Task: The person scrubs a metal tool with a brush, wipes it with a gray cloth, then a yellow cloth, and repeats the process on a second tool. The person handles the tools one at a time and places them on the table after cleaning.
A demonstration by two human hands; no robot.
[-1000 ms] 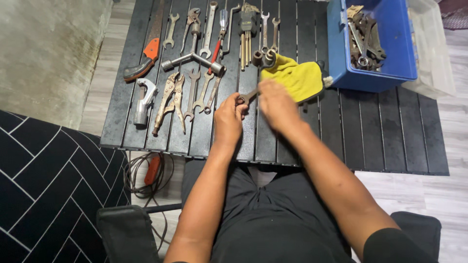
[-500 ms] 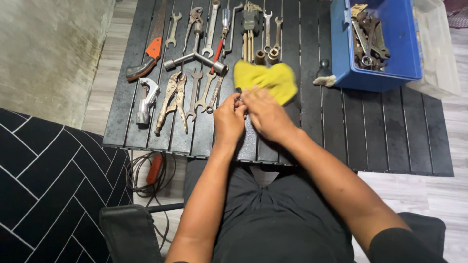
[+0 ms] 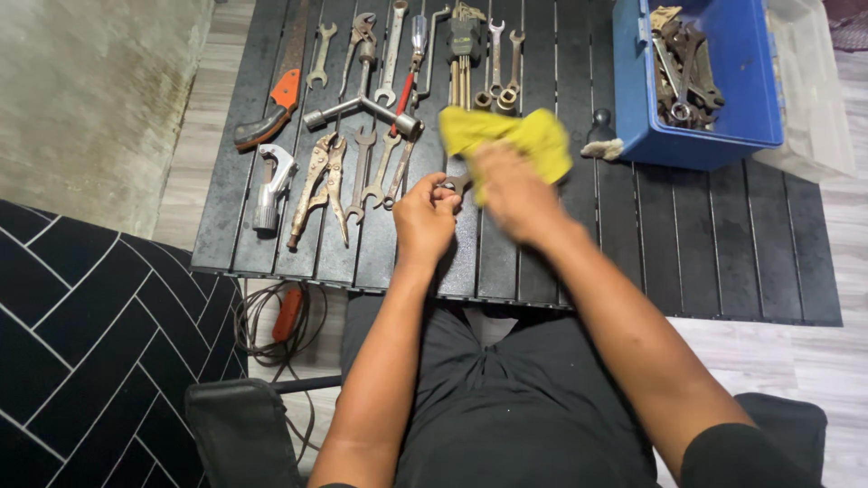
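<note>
Wiping looks to be the step in hand: the left hand (image 3: 425, 217) is closed in a pinch on a small metal tool (image 3: 455, 183) just above the near middle of the black slatted table (image 3: 723, 244), and the right hand (image 3: 511, 192) is curled around a yellow cloth (image 3: 506, 136) pressed against that same tool. By my reading, the next move calls for a firm pinch from the left hand while the cloth works along the metal, without knocking the row of wrenches (image 3: 380, 167) and the locking pliers (image 3: 318, 181) lying just beside it. The tool itself is mostly covered by fingers and cloth (only a short dull end shows), so its kind cannot be told. The right hand is blurred, and its fingertips are hidden. The blue bin (image 3: 696, 81) of tools is cut off at the top edge.
</note>
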